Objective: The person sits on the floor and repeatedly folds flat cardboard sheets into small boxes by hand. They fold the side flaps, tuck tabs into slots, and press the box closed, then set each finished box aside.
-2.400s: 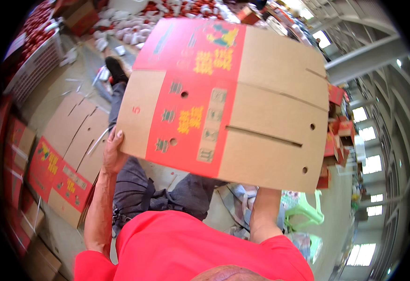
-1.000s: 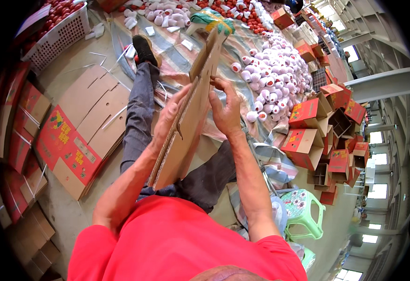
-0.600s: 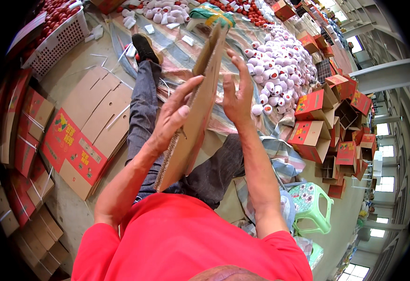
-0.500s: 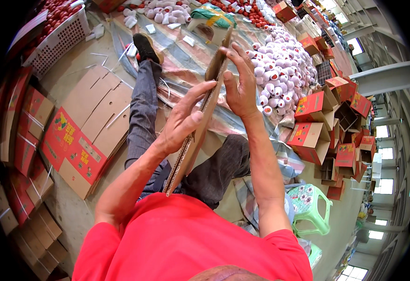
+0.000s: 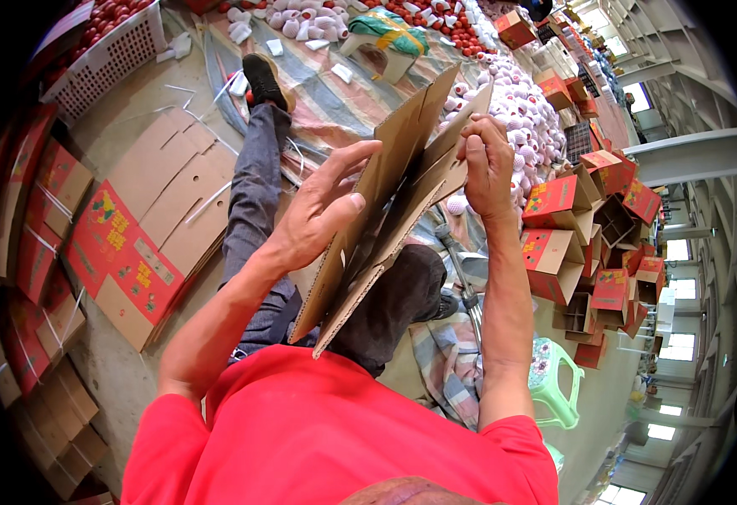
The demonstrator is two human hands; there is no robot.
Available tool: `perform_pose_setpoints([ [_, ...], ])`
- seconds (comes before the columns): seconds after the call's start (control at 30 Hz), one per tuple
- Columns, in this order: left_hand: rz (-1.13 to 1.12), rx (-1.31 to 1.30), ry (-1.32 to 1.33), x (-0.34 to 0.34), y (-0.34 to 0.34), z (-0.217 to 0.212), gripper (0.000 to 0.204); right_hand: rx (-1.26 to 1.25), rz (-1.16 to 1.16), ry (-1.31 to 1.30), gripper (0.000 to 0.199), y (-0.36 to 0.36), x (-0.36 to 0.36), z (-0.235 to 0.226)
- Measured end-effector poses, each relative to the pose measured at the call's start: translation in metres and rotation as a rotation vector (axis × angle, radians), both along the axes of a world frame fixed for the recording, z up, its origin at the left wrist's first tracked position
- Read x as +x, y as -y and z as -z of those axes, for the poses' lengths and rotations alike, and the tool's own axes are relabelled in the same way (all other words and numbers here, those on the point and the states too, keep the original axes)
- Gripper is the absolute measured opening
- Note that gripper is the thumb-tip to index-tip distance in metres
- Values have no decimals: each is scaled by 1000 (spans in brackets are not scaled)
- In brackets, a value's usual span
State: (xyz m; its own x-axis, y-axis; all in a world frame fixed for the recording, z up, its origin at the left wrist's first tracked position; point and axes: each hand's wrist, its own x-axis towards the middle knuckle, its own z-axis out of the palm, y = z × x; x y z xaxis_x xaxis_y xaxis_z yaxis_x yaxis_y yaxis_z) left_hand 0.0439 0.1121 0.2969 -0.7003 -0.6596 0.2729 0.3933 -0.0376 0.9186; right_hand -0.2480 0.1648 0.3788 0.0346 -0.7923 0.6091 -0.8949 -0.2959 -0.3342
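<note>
- Head view gives us a brown cardboard box [image 5: 398,160] between our two hands, in front of the red shirt [image 5: 335,412] and above our legs, its panels parted in a narrow V with the gap facing up
- Our right hand [image 5: 488,164] is closed, fingers and thumb curled tight over the upper edge of the box's right panel
- Our left hand [image 5: 313,215] is spread wide, flat rather than gripping, beside the outer face of the left panel; thumb and fingers stand well apart, the fingertips at the cardboard, though we cannot tell how firmly they press
- Left of our leg, we see a stack of flattened red-and-brown cartons [image 5: 145,244] on the floor, with a white basket [image 5: 103,71] of red fruit [image 5: 117,18] beyond it
- Beyond the box, a striped sheet [image 5: 318,93] carries a heap of fruit in white foam nets [image 5: 537,126]
- To our right stand set-up red cartons [image 5: 549,202], and nearer us a pale green stool [image 5: 560,391]
</note>
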Motion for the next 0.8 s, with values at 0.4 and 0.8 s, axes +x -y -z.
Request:
perform_pose_setpoints([
  [0.4, 221, -28, 171, 42, -28, -19, 88, 609, 393, -303, 46, -15, -41, -72],
  [0.8, 36, -664, -164, -33, 40, -19, 22, -66, 36, 670, 26, -44, -53, 22],
])
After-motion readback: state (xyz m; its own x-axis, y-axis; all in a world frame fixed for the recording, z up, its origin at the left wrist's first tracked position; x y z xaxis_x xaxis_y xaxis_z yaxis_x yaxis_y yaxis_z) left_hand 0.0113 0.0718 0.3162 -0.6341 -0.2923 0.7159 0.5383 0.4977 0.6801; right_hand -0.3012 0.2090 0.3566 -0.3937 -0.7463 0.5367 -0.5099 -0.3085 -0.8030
